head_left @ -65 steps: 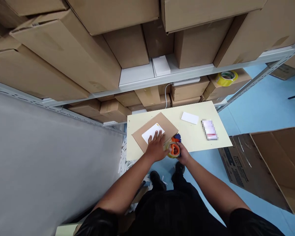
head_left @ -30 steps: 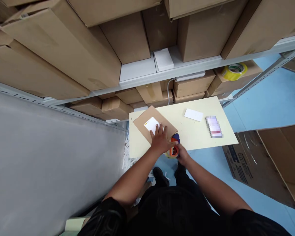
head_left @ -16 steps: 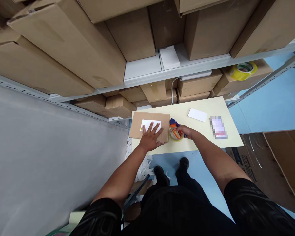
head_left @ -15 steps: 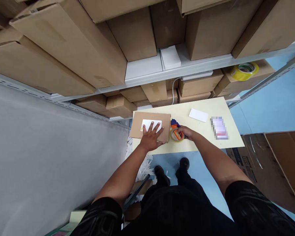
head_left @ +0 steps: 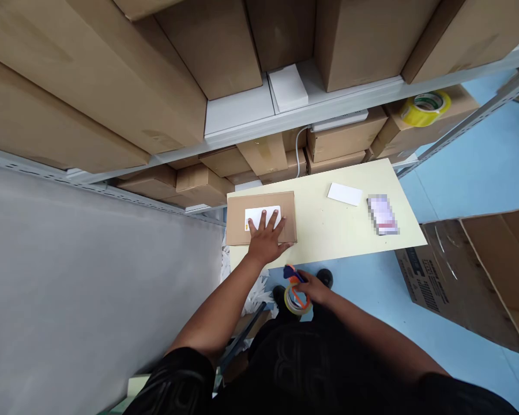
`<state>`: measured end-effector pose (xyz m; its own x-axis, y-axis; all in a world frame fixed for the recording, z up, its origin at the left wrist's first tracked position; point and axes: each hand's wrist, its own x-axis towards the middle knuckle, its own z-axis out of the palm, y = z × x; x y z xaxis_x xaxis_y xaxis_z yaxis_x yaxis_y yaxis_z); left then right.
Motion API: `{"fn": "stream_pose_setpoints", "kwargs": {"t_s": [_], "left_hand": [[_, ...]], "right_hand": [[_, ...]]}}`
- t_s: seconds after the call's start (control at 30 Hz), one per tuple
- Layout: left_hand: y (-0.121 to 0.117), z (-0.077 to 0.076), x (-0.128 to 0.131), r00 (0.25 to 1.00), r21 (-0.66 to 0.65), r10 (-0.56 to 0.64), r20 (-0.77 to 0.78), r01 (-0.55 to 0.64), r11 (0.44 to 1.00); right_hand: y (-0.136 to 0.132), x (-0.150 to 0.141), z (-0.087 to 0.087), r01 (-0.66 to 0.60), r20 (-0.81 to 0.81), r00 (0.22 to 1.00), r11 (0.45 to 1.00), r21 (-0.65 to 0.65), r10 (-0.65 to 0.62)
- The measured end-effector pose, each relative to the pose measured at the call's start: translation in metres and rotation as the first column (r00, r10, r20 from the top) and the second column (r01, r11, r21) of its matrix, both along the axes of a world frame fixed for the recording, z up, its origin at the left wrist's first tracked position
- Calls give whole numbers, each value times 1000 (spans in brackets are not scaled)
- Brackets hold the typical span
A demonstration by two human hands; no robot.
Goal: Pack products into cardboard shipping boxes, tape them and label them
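My left hand (head_left: 266, 237) lies flat with spread fingers on a flat brown cardboard parcel (head_left: 237, 222) and covers part of its white label (head_left: 254, 214). The parcel rests at the left end of a small cream table (head_left: 337, 230). My right hand (head_left: 313, 288) is closed on an orange and blue tape dispenser (head_left: 294, 293) with a roll of clear tape, held off the table near my body, below the table's front edge.
A white card (head_left: 345, 194) and a blurred packet (head_left: 383, 214) lie on the table's right part. Shelves of cardboard boxes (head_left: 112, 92) stand behind, with a yellow tape roll (head_left: 424, 106) on one box. An open carton (head_left: 480, 271) lies on the blue floor at the right. A grey wall (head_left: 90, 288) fills the left.
My right hand has lifted the tape dispenser off the table and drawn it back toward my body. The parcel was turned square to the table edge earlier; my left hand stays on it.
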<state>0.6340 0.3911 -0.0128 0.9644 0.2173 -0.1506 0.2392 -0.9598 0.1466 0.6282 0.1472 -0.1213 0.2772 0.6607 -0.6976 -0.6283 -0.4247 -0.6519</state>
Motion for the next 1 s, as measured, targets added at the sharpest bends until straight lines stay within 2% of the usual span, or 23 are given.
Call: {"fn": "stream_pose_setpoints", "kwargs": {"t_s": [0.07, 0.17, 0.23, 0.33, 0.43, 0.53, 0.63, 0.7, 0.77, 0.8, 0.87, 1.0], "left_hand": [[0, 1, 0, 1000, -1, -2, -1, 2, 1000], [0, 1, -1, 1000, -4, -4, -8, 4, 1000], [0, 1, -1, 1000, -6, -5, -10, 5, 1000], [-1, 1, 0, 1000, -20, -3, -11, 2, 1000], [1, 4, 3, 1000, -72, 14, -8, -15, 997], [12, 11, 0, 998, -198, 65, 26, -58, 979], [33, 19, -19, 954, -317, 223, 201, -152, 936], [47, 20, -41, 856, -353, 376, 355, -249, 902], [56, 16, -68, 754, -392, 502, 424, -347, 852], [59, 12, -82, 712, -419, 560, 423, -394, 818], [60, 2, -105, 642, -469, 667, 379, -488, 736], [52, -15, -133, 598, -534, 760, 254, -569, 626]], "right_hand": [[32, 27, 4, -189, 254, 945, 977, -98, 208], [77, 68, 11, -265, 319, 902, 956, -123, 291], [103, 80, 14, -298, 357, 877, 947, -120, 322], [136, 71, 18, -346, 397, 845, 932, -104, 358], [145, 48, 25, -361, 410, 827, 923, -135, 383], [111, 36, 33, -351, 395, 824, 913, -208, 407], [46, 50, 37, -285, 381, 850, 925, -251, 365], [2, 72, 37, -93, 361, 914, 961, -260, 186], [-31, 101, 33, 64, 454, 888, 959, -277, 71], [-41, 117, 31, 112, 494, 868, 953, -282, 44], [-50, 147, 25, 128, 578, 813, 946, -298, 72], [-44, 195, 15, 91, 683, 711, 941, -327, 169]]}}
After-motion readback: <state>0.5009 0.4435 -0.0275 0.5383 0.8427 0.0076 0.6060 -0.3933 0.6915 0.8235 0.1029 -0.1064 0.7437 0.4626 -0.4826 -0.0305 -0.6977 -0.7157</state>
